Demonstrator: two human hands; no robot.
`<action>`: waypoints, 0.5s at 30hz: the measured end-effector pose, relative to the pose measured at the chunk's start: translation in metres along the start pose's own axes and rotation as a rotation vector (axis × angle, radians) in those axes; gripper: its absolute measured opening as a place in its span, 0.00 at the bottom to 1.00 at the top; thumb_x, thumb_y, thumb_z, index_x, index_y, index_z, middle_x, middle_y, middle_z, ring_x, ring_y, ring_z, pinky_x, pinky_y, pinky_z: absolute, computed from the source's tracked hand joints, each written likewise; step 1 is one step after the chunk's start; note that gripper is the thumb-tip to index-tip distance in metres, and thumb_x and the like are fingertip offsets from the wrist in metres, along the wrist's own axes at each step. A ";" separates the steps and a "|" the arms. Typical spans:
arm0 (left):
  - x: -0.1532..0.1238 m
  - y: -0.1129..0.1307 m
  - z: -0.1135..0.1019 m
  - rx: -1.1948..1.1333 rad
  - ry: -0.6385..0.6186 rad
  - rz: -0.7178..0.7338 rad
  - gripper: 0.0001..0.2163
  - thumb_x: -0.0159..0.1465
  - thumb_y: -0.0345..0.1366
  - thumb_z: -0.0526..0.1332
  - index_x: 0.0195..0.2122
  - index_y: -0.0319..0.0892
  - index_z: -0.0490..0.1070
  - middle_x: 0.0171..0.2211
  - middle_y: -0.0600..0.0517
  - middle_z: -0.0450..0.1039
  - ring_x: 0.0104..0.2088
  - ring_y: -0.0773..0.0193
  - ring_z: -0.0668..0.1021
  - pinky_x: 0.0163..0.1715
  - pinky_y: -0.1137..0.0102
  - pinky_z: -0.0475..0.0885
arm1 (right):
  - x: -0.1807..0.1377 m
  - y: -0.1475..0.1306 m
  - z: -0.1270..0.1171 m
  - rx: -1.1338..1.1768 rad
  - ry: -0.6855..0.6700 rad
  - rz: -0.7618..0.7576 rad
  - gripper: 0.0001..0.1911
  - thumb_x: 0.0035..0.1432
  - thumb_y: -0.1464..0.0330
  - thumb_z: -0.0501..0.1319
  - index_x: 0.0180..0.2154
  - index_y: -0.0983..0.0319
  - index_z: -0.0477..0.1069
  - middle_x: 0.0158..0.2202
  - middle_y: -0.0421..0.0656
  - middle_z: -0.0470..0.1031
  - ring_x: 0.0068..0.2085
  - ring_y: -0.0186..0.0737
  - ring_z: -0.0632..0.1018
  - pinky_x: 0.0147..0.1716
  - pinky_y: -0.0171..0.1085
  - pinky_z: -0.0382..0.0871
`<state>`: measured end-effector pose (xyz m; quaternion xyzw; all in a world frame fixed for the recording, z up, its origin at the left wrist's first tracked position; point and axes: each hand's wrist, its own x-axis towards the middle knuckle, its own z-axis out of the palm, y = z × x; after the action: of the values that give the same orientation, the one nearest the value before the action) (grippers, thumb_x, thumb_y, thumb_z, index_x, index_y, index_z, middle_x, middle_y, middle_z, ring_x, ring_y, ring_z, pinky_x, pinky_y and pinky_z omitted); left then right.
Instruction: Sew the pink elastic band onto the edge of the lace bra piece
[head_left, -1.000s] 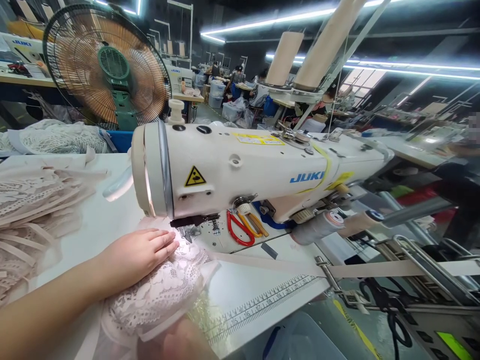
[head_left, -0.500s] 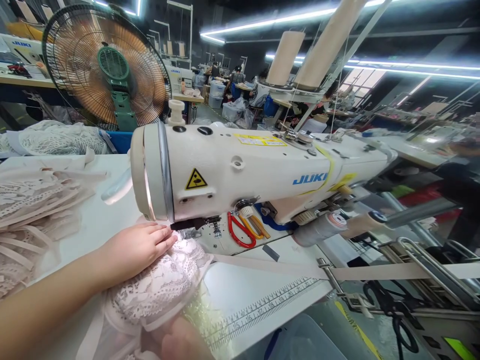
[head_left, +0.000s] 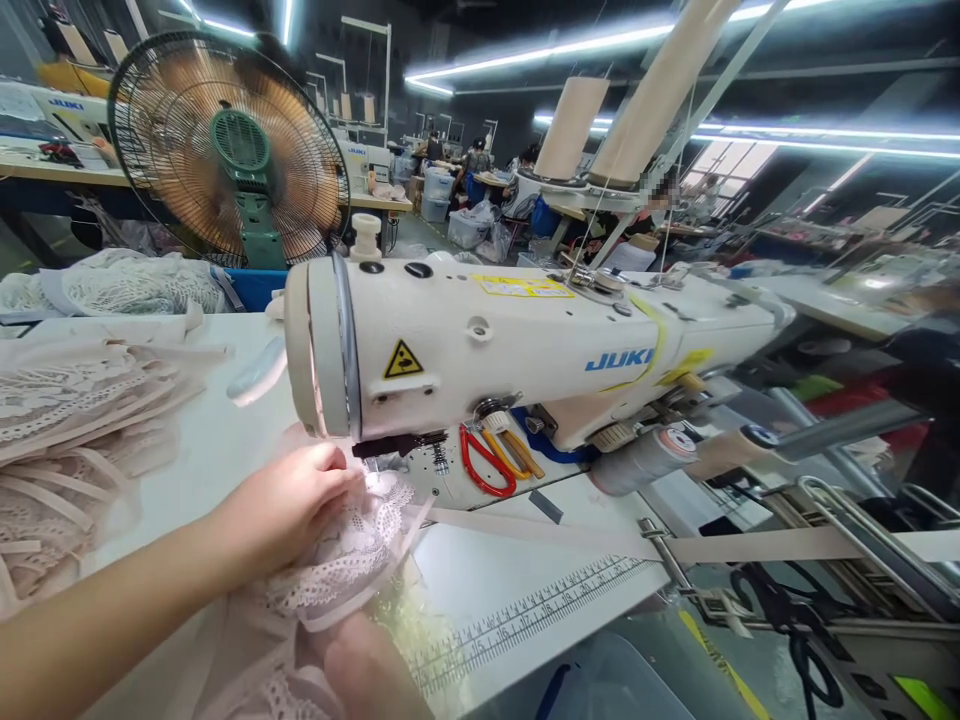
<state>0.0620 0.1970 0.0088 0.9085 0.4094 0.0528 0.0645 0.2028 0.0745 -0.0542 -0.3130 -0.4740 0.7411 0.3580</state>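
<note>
Under the sewing machine (head_left: 525, 345), left hand (head_left: 289, 505) grips pink lace (head_left: 352, 565).

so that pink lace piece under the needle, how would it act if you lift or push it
The lace piece is probably floppy: it bunches in folds under the left hand. Likely very light, being openwork. It may snag on the sewing machine rather than slide.

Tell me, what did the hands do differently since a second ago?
The left hand lay flat on the pink lace; now its fingers curl and bunch the lace by the needle. The right hand stays under the lace. The sewing machine, red scissors and beige strap stayed put.
</note>
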 end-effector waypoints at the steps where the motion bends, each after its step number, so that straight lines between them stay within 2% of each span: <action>1: -0.006 0.006 0.003 -0.038 -0.002 0.014 0.16 0.68 0.39 0.51 0.48 0.42 0.75 0.42 0.44 0.76 0.37 0.56 0.79 0.33 0.66 0.76 | -0.001 0.001 0.001 -0.027 -0.002 0.004 0.27 0.61 0.54 0.52 0.56 0.62 0.68 0.42 0.45 0.76 0.48 0.49 0.76 0.48 0.44 0.71; 4: -0.025 0.016 0.014 -0.056 -0.007 0.131 0.15 0.61 0.34 0.60 0.50 0.43 0.73 0.56 0.41 0.70 0.53 0.48 0.75 0.48 0.58 0.74 | -0.009 -0.003 -0.004 -0.169 -0.031 0.018 0.25 0.57 0.55 0.60 0.52 0.60 0.71 0.41 0.43 0.77 0.45 0.47 0.76 0.45 0.40 0.71; 6: -0.035 0.013 0.017 -0.026 -0.029 0.229 0.16 0.59 0.29 0.59 0.48 0.47 0.74 0.59 0.44 0.69 0.58 0.46 0.71 0.53 0.53 0.70 | -0.019 -0.016 -0.013 -0.447 -0.103 -0.045 0.18 0.57 0.55 0.61 0.44 0.60 0.75 0.36 0.43 0.77 0.41 0.45 0.76 0.43 0.38 0.71; 7: -0.039 0.011 0.017 -0.024 -0.041 0.263 0.16 0.60 0.28 0.59 0.48 0.49 0.74 0.59 0.47 0.69 0.58 0.46 0.71 0.54 0.52 0.68 | -0.024 -0.027 -0.020 -0.651 -0.151 -0.114 0.16 0.61 0.56 0.58 0.41 0.60 0.76 0.35 0.43 0.78 0.40 0.45 0.77 0.43 0.38 0.71; 8: -0.041 0.009 0.015 -0.027 -0.053 0.290 0.15 0.60 0.28 0.60 0.46 0.50 0.75 0.59 0.49 0.70 0.58 0.47 0.71 0.54 0.51 0.68 | -0.029 -0.040 -0.027 -0.811 -0.144 -0.206 0.15 0.63 0.58 0.56 0.40 0.60 0.76 0.34 0.44 0.79 0.39 0.44 0.77 0.42 0.37 0.71; 10: -0.044 0.008 0.010 -0.037 -0.067 0.342 0.12 0.59 0.29 0.62 0.42 0.50 0.76 0.57 0.51 0.72 0.58 0.47 0.71 0.56 0.51 0.65 | -0.036 -0.066 -0.043 -1.054 0.063 -0.380 0.16 0.64 0.66 0.55 0.50 0.64 0.72 0.46 0.50 0.78 0.46 0.45 0.76 0.49 0.40 0.69; 11: -0.045 0.010 0.007 -0.054 -0.064 0.368 0.11 0.58 0.28 0.63 0.40 0.49 0.76 0.56 0.52 0.73 0.57 0.48 0.72 0.58 0.52 0.64 | -0.037 -0.077 -0.051 -1.202 0.073 -0.454 0.16 0.63 0.69 0.54 0.51 0.65 0.71 0.50 0.52 0.76 0.49 0.47 0.74 0.51 0.43 0.68; 13: -0.047 0.017 0.003 -0.123 -0.061 0.394 0.08 0.58 0.26 0.60 0.35 0.46 0.75 0.50 0.52 0.77 0.53 0.54 0.75 0.58 0.58 0.64 | -0.036 -0.091 -0.065 -1.401 -0.002 -0.476 0.15 0.62 0.73 0.54 0.49 0.66 0.72 0.51 0.52 0.75 0.51 0.49 0.73 0.54 0.47 0.66; 15: -0.047 0.029 0.002 -0.177 -0.067 0.309 0.08 0.59 0.25 0.56 0.29 0.44 0.72 0.38 0.52 0.79 0.41 0.59 0.79 0.48 0.64 0.71 | -0.033 -0.092 -0.075 -1.474 -0.114 -0.441 0.13 0.62 0.73 0.54 0.46 0.65 0.73 0.48 0.50 0.76 0.49 0.48 0.73 0.52 0.47 0.68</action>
<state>0.0521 0.1427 0.0095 0.9527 0.2561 0.0675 0.1490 0.3026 0.1097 0.0087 -0.3303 -0.9142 0.1603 0.1714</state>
